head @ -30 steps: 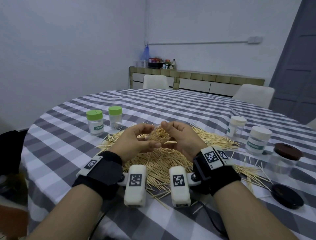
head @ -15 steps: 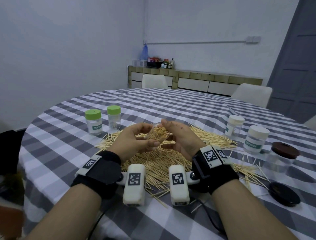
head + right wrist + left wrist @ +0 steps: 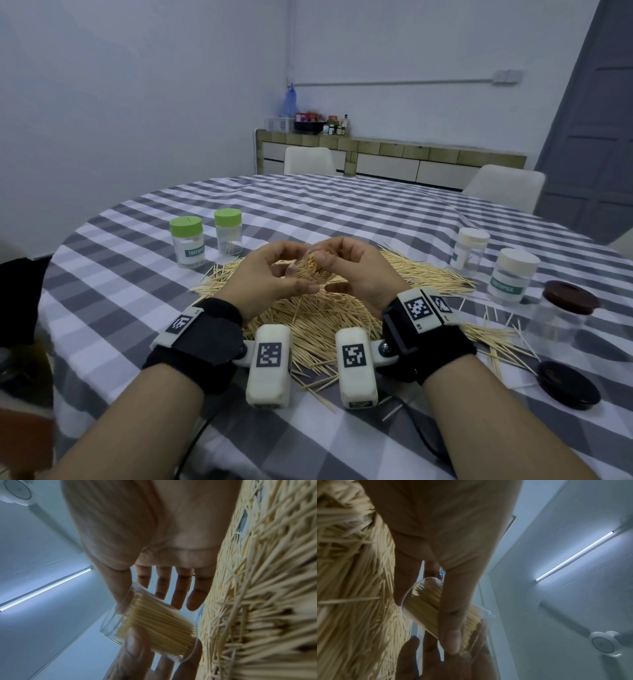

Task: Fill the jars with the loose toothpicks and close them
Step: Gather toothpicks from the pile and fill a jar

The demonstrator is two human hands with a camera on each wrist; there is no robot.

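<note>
A small clear jar [image 3: 313, 270] packed with toothpicks is held tilted between both hands, above the big pile of loose toothpicks [image 3: 325, 318]. My left hand [image 3: 267, 274] grips it from the left. In the left wrist view its thumb lies across the jar [image 3: 424, 601]. My right hand [image 3: 356, 270] holds it from the right. In the right wrist view its thumb is on the rim end of the jar [image 3: 154, 626] and its fingers reach behind it. No lid is on this jar.
Two green-lidded jars [image 3: 186, 241] [image 3: 228, 231] stand at the left. At the right are two white-lidded jars [image 3: 471, 246] [image 3: 513, 274] and a brown-lidded jar [image 3: 561, 308]. A loose dark lid [image 3: 568, 383] lies near the table's right edge.
The hands have turned the jar slightly between them and stay above the pile. Nothing on the table has moved.
</note>
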